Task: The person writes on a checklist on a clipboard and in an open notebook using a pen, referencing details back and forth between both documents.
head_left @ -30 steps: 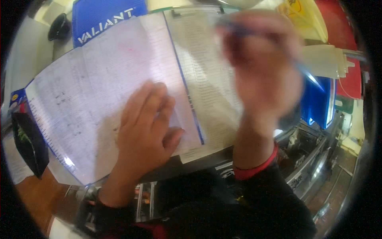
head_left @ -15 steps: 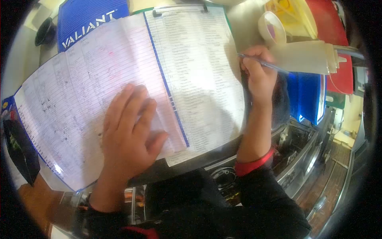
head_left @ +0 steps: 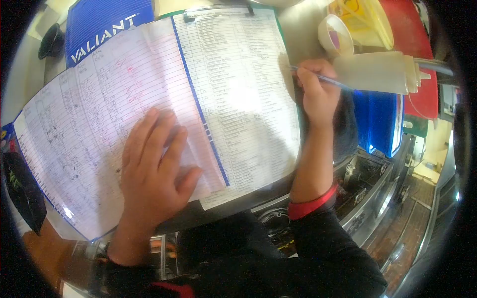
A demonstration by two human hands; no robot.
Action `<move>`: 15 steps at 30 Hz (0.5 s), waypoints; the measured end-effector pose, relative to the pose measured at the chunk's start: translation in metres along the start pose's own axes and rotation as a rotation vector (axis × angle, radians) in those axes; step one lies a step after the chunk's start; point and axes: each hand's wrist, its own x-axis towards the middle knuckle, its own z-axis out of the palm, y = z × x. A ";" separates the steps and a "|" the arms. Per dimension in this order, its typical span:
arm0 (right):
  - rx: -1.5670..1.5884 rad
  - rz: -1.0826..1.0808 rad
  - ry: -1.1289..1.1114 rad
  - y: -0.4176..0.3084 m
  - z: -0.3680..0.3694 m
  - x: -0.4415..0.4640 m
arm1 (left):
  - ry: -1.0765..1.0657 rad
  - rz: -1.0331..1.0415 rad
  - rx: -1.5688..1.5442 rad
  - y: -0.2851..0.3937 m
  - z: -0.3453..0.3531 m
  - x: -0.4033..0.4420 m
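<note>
My left hand (head_left: 154,169) lies flat with fingers spread on an open lined notebook (head_left: 89,109) covered in handwriting. Partly under the notebook's right page is a printed list (head_left: 243,89), held by the metal clip (head_left: 218,12) of a green-edged clipboard. At the list's right edge, my right hand (head_left: 318,92) grips a slim pen (head_left: 325,78) between thumb and fingers. The pen's left end is over the edge of the sheet; whether it touches the paper I cannot tell.
A blue VALIANT folder (head_left: 107,27) lies behind the notebook, beside a black cup (head_left: 51,40). At right are a white bowl (head_left: 335,35), a yellow container (head_left: 365,17), a pale squeeze bottle (head_left: 372,72), blue binders (head_left: 377,119) and a red board (head_left: 422,49). An open drawer (head_left: 360,179) is below.
My right hand, blurred above the list a second ago, has come down to its right edge with the pen. My left hand stays on the notebook. The whole view has shifted slightly.
</note>
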 end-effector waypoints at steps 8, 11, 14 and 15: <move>-0.043 -0.008 -0.055 -0.001 0.000 0.000 | -0.038 0.004 0.029 -0.001 0.002 -0.002; -0.049 0.015 -0.058 -0.006 0.002 -0.002 | -0.040 0.000 0.031 -0.001 0.001 -0.001; -0.089 -0.039 -0.054 -0.005 0.003 -0.001 | -0.047 0.004 0.038 -0.001 0.001 -0.001; -0.089 -0.039 -0.055 -0.005 0.003 -0.001 | -0.052 0.004 0.041 -0.002 0.001 -0.001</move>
